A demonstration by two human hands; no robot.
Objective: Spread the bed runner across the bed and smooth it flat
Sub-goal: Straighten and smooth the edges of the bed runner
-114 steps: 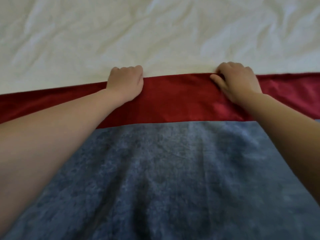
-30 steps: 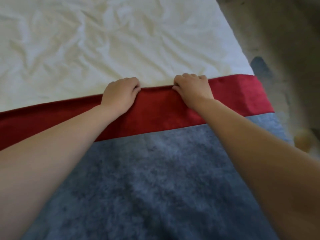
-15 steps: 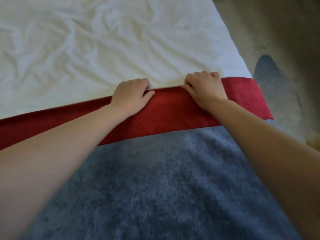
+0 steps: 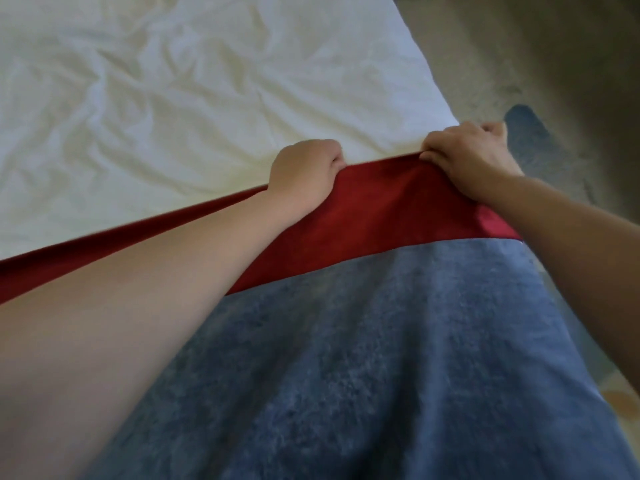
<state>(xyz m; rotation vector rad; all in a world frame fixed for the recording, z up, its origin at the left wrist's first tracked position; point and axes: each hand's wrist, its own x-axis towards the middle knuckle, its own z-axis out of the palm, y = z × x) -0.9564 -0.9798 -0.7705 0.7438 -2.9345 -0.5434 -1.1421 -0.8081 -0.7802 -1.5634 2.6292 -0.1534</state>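
"Where was the bed runner [image 4: 374, 209] at that point?"

"It lay across the foot of the bed, its red band running from the left edge of view to the bed's right side, over the rumpled white sheet [image 4: 173, 98]. The blue-grey part hung toward the person. The far red hem was the part being worked."

"And what were the hands doing?"

"Both were closed on that hem. The left hand [image 4: 304, 171] was curled, fingers folded over the edge, gripping the red cloth. The right hand [image 4: 467, 154] sat at the bed's corner, thumb and fingers pinching the hem where it met the side of the mattress. Neither was spread flat."

"How would the step have been done well?"

"By the look of it, the hem was being drawn straight. The person would have done best to pull evenly with both hands, keeping the red edge taut and parallel to the foot of the bed. Then the corner could be let drop squarely over the side toward the floor [image 4: 554, 46], and open palms could press out any ripples."
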